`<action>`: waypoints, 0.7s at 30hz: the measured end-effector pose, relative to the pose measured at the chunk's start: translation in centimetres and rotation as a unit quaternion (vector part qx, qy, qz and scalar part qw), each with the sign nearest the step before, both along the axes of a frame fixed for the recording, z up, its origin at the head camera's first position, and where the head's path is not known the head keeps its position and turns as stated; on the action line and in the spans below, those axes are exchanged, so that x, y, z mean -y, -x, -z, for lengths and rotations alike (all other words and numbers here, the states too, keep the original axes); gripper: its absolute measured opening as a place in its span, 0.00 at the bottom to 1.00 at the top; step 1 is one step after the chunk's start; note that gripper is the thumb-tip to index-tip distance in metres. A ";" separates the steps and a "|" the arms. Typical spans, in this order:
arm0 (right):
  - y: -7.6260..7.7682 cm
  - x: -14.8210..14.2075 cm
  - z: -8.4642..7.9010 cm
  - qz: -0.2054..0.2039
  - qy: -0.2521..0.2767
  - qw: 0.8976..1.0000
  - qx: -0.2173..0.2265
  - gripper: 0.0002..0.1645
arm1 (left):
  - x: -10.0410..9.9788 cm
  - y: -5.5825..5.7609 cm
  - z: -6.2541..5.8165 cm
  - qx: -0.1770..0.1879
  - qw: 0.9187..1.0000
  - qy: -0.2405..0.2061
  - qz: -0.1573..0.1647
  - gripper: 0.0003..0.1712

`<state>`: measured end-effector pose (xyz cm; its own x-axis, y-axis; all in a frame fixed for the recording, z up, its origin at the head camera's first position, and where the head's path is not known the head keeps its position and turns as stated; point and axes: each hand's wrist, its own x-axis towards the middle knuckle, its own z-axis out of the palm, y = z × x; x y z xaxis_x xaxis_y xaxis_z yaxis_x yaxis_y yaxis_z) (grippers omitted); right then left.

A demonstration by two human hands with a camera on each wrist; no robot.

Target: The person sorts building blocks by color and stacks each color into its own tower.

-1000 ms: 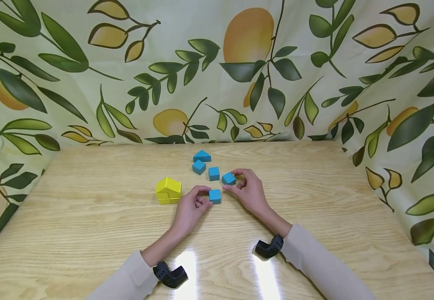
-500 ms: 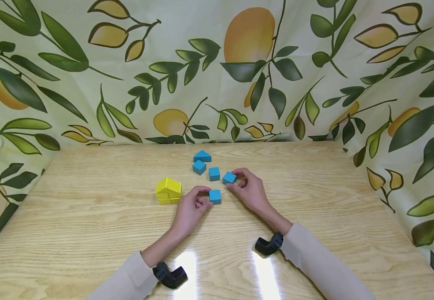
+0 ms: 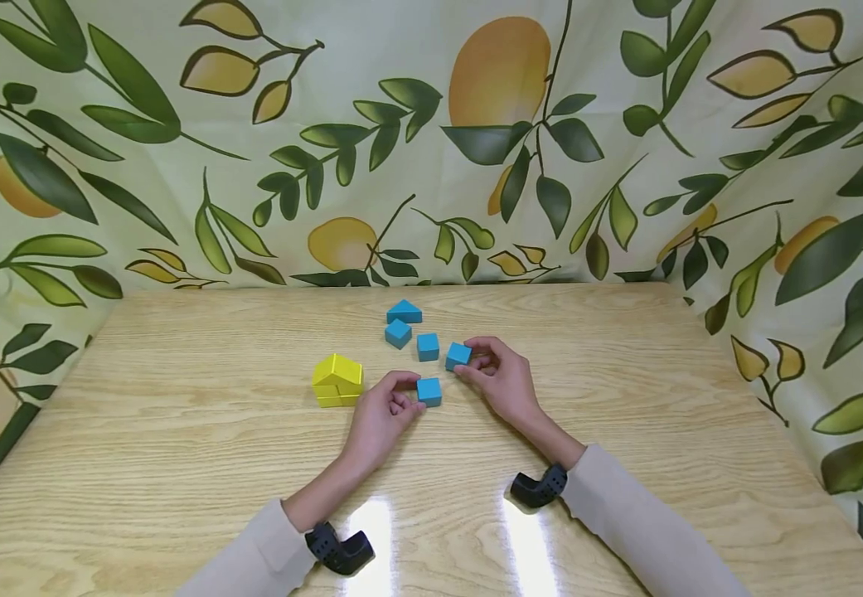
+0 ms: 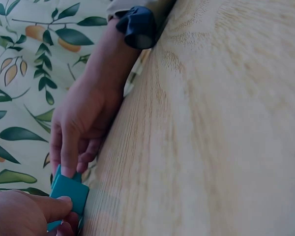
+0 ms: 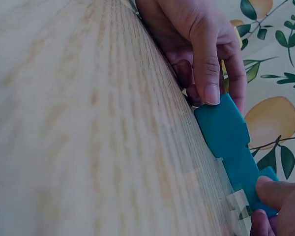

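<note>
My left hand (image 3: 380,421) pinches a blue cube (image 3: 429,392) between thumb and index finger, low at the tabletop. Slightly farther back and to the right, my right hand (image 3: 507,383) grips another blue cube (image 3: 458,356) by its right side. Two more blue cubes, one nearby (image 3: 427,347) and one farther back (image 3: 398,334), stand untouched behind them. In the right wrist view, the left thumb presses on the near face of its block (image 5: 221,125), while the right fingers (image 5: 278,194) hold theirs at the lower right.
A blue triangular block (image 3: 404,313) lies behind the cubes. Left of my left hand stands a small stack of yellow blocks (image 3: 337,380) with a roof-shaped top. The wooden table (image 3: 177,448) ends at a leaf-and-fruit patterned cloth (image 3: 252,166).
My right hand has turned its cube a little, so its front face squares up more, and shifted it slightly right. My left hand and its cube stay put.
</note>
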<state>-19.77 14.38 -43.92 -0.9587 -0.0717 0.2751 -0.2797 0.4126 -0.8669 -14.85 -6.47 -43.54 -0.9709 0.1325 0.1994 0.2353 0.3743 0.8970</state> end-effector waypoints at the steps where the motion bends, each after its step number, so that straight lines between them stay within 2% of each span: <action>1: -0.1 0.0 0.0 -0.003 0.005 1.000 0.003 0.21 | 0.0 0.0 0.0 0.001 1.000 0.000 0.000 0.19; 5: -0.4 -0.4 0.0 -0.021 0.023 0.999 0.012 0.21 | 0.1 -0.1 0.1 0.002 1.000 0.003 -0.002 0.19; 13: -1.3 -1.3 0.1 -0.058 0.021 0.998 0.028 0.22 | 0.0 -0.1 0.0 0.000 1.000 0.002 -0.003 0.19; 21: -1.6 -1.6 -0.1 -0.100 -0.019 0.994 0.030 0.21 | 0.0 0.1 0.0 -0.003 1.000 0.007 -0.004 0.20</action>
